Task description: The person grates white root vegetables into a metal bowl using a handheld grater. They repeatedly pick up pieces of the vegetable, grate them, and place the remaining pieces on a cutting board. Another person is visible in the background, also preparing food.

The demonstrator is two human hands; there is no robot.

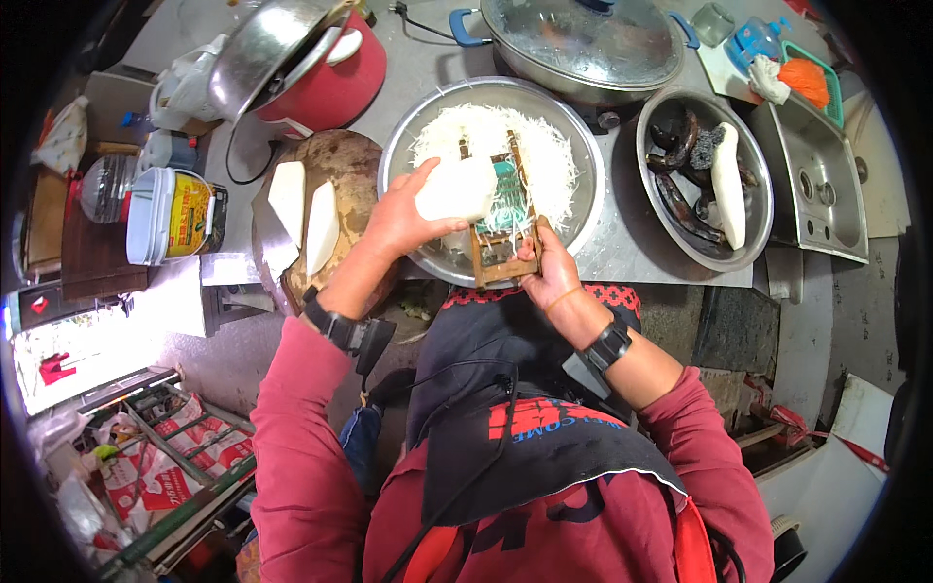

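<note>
My left hand (404, 215) grips a thick chunk of peeled white vegetable (455, 189) at the left side of a wooden-framed grater (508, 271) with a green grating plate. The lower end of that frame is in my right hand (547, 266); the grater leans over a wide steel basin (397, 131). White shreds (554, 157) heap up in the basin, and some cling to the grating plate. Left of the basin, two long cut white pieces (321, 226) lie on a round wooden board (357, 157), beside a broad metal blade (278, 255), partly under one piece.
At right, a steel basin (762, 211) holds a peeled white root (727, 189), dark unpeeled roots and a dark scrubber, next to a metal sink (845, 211). A lidded pan (583, 51) and a red pot (357, 73) stand behind. A white bucket (149, 218) is at left.
</note>
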